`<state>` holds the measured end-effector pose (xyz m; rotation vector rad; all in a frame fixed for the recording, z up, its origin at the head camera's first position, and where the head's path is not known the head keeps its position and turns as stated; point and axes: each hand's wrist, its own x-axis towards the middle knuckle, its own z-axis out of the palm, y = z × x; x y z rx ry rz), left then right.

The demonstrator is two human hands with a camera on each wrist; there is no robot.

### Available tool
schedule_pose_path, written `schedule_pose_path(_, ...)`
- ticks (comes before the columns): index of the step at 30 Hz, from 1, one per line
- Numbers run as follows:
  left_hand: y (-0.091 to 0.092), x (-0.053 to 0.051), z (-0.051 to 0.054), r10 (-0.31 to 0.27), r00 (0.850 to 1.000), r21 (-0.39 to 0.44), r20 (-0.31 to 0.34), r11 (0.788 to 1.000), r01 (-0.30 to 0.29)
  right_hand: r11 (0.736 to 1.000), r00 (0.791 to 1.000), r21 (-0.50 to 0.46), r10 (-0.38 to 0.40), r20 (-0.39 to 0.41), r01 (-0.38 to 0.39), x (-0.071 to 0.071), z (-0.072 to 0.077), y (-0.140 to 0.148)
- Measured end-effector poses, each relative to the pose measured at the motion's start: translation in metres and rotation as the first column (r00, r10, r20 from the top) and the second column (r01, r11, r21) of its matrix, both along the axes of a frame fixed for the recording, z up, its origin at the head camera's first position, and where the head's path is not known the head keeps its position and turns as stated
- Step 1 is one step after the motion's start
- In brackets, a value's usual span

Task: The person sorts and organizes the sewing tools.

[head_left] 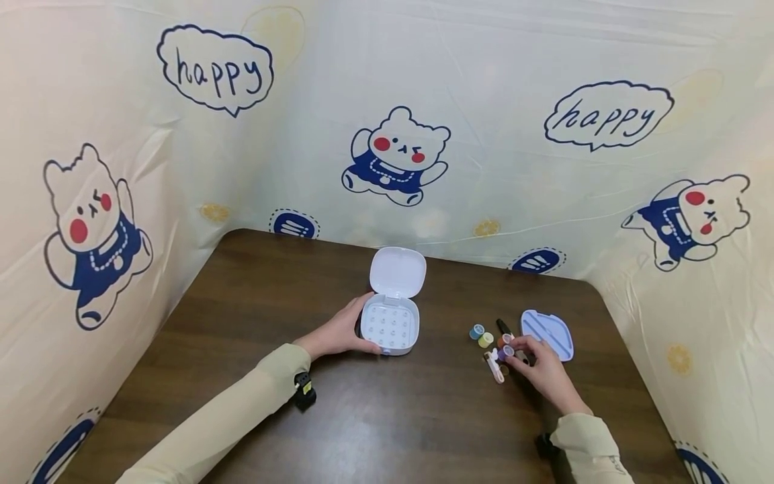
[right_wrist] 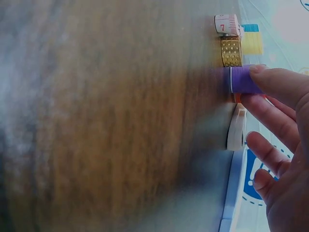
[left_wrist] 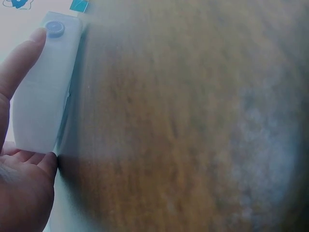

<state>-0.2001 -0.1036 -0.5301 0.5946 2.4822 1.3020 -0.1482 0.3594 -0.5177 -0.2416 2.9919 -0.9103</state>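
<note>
A white sewing box [head_left: 390,326] stands with its lid [head_left: 398,271] raised; several small pegs show inside. My left hand [head_left: 338,334] grips the box's left side, its thumb beside the round front catch [left_wrist: 55,29] in the left wrist view. My right hand [head_left: 544,376] pinches a purple thread spool [right_wrist: 245,80] between thumb and finger, low over the table. Around it lie an orange spool [head_left: 504,340], a yellow spool [head_left: 486,340], a blue spool [head_left: 476,331], a gold dimpled thimble [right_wrist: 231,51] and a white measuring tape [right_wrist: 226,24].
A pale blue tray [head_left: 547,334] lies just behind the right hand. A slim black item [head_left: 503,327] is partly hidden by the spools. The brown table [head_left: 363,417] meets printed cloth [head_left: 484,168] at its back and sides.
</note>
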Motion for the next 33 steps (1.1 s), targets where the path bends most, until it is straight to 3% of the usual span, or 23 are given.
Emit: schedule_pose_path(33, -0.0001, 0.0004, -0.002, -0.007, 1.0, 0.02, -0.021, 1.0, 0.007, 1.0, 0.999, 0.021, 0.015, -0.051, -0.014, 0.0004, -0.0092, -0.0001)
